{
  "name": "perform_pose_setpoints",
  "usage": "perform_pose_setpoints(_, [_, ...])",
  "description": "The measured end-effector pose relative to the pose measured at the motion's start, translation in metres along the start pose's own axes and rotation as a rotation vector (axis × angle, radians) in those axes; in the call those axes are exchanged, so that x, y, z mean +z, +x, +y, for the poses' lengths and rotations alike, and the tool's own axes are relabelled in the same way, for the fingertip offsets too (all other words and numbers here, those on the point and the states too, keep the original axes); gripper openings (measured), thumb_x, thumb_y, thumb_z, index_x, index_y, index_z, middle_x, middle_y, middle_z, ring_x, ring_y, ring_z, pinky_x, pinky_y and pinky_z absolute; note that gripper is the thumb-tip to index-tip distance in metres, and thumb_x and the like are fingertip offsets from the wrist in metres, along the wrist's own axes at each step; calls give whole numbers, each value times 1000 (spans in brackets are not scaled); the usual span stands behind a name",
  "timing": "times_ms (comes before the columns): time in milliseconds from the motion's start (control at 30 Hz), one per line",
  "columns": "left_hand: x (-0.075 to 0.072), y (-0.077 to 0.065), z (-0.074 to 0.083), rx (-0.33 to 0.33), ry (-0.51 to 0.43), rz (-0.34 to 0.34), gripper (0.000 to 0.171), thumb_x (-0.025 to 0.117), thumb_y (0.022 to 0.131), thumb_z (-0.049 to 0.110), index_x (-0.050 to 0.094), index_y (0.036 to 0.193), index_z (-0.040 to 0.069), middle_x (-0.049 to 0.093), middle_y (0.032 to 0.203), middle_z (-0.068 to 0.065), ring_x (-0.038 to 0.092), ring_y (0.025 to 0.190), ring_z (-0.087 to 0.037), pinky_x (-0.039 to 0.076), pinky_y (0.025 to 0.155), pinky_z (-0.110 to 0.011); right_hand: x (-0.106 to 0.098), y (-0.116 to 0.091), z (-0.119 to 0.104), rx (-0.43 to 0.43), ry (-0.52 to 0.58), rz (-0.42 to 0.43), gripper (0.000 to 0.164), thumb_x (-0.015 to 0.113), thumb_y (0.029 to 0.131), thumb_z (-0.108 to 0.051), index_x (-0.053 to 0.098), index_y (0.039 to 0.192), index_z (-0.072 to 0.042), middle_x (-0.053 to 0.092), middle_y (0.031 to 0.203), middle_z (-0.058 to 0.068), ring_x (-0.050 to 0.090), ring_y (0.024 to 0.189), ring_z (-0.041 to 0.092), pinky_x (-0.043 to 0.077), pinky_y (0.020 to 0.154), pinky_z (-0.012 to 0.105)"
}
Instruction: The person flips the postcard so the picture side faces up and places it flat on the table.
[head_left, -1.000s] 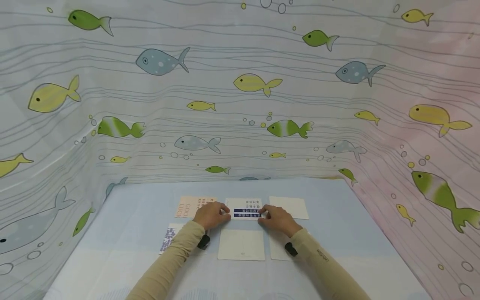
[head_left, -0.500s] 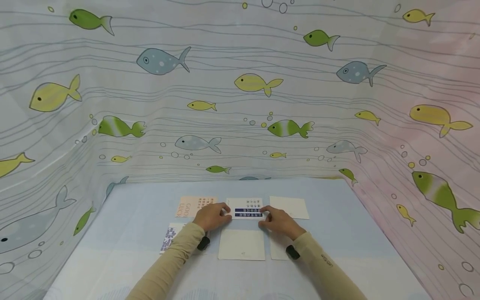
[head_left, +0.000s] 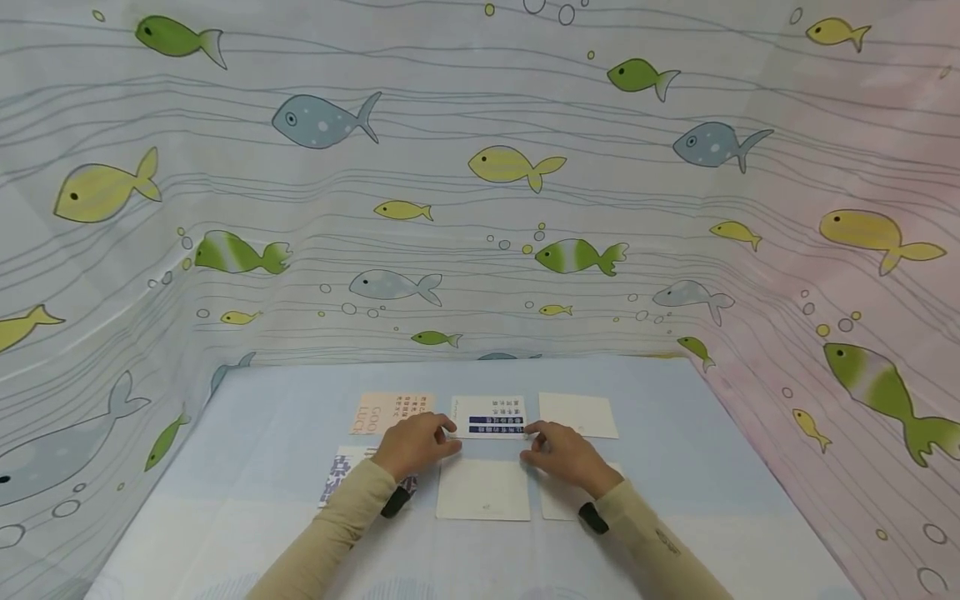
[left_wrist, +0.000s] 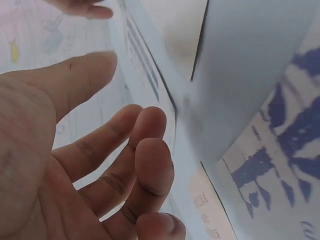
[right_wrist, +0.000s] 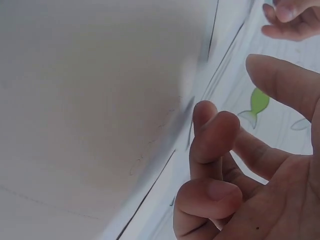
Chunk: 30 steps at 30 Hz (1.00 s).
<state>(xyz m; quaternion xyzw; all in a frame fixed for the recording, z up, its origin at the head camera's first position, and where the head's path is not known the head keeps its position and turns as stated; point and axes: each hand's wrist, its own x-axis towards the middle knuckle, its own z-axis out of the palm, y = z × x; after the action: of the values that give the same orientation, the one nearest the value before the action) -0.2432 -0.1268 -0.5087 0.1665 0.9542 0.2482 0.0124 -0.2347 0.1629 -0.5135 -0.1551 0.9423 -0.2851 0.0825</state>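
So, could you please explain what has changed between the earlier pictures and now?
The bare left hand and bare right hand have moved slightly apart and back toward the person, beside the white rectangular paper card with dark blue bars. Whether any fingertip still touches it is unclear. That card and the five other paper cards show no clear shift.

Small booth, draped on three sides; what building holds it cannot be told. Back sheet is pale, undersea print: wavy lines, green, yellow and grey-blue cartoon fish. Same print on left sheet and right sheet, the latter tinged pink. Soft folds down the corners, so likely hung fabric or film. Covered tabletop reaches back to the sheets, pale blue shading to white, faint round motifs at near edge. Both wrist views catch printed fish too.
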Motion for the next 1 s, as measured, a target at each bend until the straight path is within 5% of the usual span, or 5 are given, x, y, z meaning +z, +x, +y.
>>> perform_pose_setpoints(500, [11, -27, 4, 104, 149, -32, 81, 89, 61, 61, 72, 120, 8, 62, 102, -4, 54, 82, -19, 49, 68, -38, 4, -18, -1, 47, -103, -21, 62, 81, 84, -46, 65, 131, -9, 58, 100, -3, 51, 81, 15, 47, 72, 37])
perform_pose_setpoints(800, [17, -30, 2, 180, 216, 40, 71, 91, 59, 59, 73, 109, 12, 61, 97, -2, 55, 81, -18, 49, 67, -35, 5, -25, -1, 7, -116, -39, 74, 83, 79, -53, 63, 134, -8, 56, 108, 1, 52, 84, 16, 50, 77, 40])
perform_pose_setpoints(1000, [15, -31, 5, 171, 198, 23, 64, 91, 60, 57, 72, 104, 13, 58, 94, -1, 52, 79, -17, 48, 66, -35, 8, -27, -3, -17, -126, -44, 77, 85, 76, -54, 64, 134, -9, 54, 110, 3, 51, 83, 16, 49, 76, 39])
